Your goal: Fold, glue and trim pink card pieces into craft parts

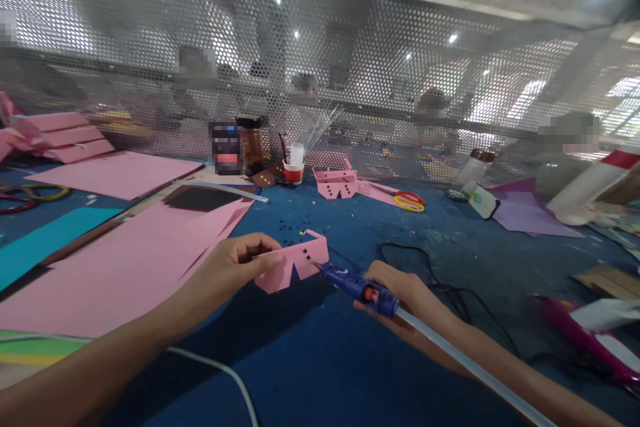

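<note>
My left hand is closed on a folded pink paper piece with small black squares, holding it just above the blue table. My right hand grips a blue hot glue gun with a clear glue stick trailing back from it. The gun's nozzle touches the right end of the pink piece.
Large pink sheets and a teal sheet lie at left. At the back stand a jar, a red cup, another pink cutout, red-and-yellow scissors. A black cable and magenta tool lie right. A perforated metal screen closes the back, people blurred behind it.
</note>
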`<state>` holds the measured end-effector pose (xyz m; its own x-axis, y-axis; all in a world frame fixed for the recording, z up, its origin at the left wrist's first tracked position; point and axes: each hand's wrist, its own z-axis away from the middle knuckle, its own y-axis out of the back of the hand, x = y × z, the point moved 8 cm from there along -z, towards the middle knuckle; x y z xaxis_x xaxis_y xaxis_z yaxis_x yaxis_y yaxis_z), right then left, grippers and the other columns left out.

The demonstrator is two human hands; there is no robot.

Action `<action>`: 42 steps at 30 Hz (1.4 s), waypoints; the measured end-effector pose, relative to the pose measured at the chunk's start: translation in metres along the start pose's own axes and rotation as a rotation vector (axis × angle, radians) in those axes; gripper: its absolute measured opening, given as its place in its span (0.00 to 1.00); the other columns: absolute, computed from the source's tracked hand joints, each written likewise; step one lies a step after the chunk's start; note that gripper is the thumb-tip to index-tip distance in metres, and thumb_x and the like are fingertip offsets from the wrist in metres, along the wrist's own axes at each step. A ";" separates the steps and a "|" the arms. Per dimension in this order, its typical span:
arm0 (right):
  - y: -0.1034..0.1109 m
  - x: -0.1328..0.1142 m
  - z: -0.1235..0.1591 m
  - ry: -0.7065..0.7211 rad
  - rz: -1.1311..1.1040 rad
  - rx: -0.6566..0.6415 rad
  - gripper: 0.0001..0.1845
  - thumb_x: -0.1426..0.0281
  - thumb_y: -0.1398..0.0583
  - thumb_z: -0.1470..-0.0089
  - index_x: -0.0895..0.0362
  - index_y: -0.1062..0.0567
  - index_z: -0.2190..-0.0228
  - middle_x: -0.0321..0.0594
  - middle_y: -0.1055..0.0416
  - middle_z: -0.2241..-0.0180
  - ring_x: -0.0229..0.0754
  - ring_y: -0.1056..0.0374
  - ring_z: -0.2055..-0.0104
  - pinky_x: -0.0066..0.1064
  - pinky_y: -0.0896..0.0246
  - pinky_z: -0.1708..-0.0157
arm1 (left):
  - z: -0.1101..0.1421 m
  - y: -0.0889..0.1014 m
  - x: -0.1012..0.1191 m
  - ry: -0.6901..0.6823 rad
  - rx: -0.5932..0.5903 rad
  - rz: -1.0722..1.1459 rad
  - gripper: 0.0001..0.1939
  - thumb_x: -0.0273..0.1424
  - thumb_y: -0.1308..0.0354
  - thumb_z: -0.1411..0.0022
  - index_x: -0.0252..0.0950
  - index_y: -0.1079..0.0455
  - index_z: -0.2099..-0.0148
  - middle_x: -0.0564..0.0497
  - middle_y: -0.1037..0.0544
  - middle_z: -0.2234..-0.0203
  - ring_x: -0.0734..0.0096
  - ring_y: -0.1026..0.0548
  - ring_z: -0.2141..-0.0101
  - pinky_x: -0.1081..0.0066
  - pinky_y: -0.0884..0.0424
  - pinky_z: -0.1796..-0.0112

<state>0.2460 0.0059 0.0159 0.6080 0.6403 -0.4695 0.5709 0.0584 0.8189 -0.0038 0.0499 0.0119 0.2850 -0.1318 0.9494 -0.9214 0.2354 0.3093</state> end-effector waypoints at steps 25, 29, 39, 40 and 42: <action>0.001 0.000 0.000 0.025 -0.004 -0.004 0.06 0.67 0.38 0.40 0.54 0.29 0.63 0.35 0.30 0.67 0.36 0.32 0.69 0.24 0.45 0.71 | 0.000 0.001 -0.002 0.001 0.020 -0.025 0.13 0.42 0.37 0.38 0.38 0.24 0.65 0.54 0.24 0.73 0.71 0.29 0.72 0.73 0.35 0.70; 0.000 0.000 0.001 0.027 -0.010 -0.023 0.05 0.68 0.38 0.40 0.54 0.29 0.63 0.36 0.30 0.67 0.36 0.32 0.69 0.25 0.45 0.71 | 0.000 0.001 -0.002 0.002 0.019 -0.029 0.12 0.42 0.37 0.38 0.38 0.24 0.64 0.54 0.24 0.73 0.71 0.29 0.71 0.73 0.35 0.70; -0.001 0.004 0.001 0.020 0.007 -0.041 0.04 0.70 0.40 0.41 0.54 0.30 0.62 0.35 0.30 0.66 0.36 0.32 0.69 0.25 0.45 0.71 | 0.000 0.001 -0.001 0.007 0.016 -0.038 0.13 0.43 0.38 0.38 0.38 0.24 0.64 0.53 0.23 0.73 0.70 0.29 0.71 0.72 0.35 0.70; -0.001 0.004 0.001 0.022 0.006 -0.038 0.04 0.70 0.40 0.41 0.54 0.30 0.62 0.35 0.30 0.66 0.36 0.33 0.69 0.24 0.45 0.71 | 0.000 0.002 -0.001 0.009 0.019 -0.038 0.13 0.43 0.38 0.38 0.38 0.24 0.64 0.53 0.23 0.73 0.70 0.29 0.71 0.72 0.35 0.70; -0.001 0.004 0.002 0.031 0.010 -0.033 0.05 0.70 0.39 0.42 0.54 0.30 0.62 0.35 0.30 0.66 0.36 0.32 0.69 0.24 0.44 0.71 | 0.000 0.002 -0.002 0.011 0.021 -0.030 0.13 0.43 0.37 0.39 0.38 0.24 0.65 0.53 0.24 0.73 0.70 0.29 0.71 0.72 0.35 0.70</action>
<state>0.2487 0.0070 0.0125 0.5961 0.6643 -0.4510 0.5457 0.0767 0.8344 -0.0063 0.0503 0.0109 0.3157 -0.1281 0.9402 -0.9175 0.2114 0.3368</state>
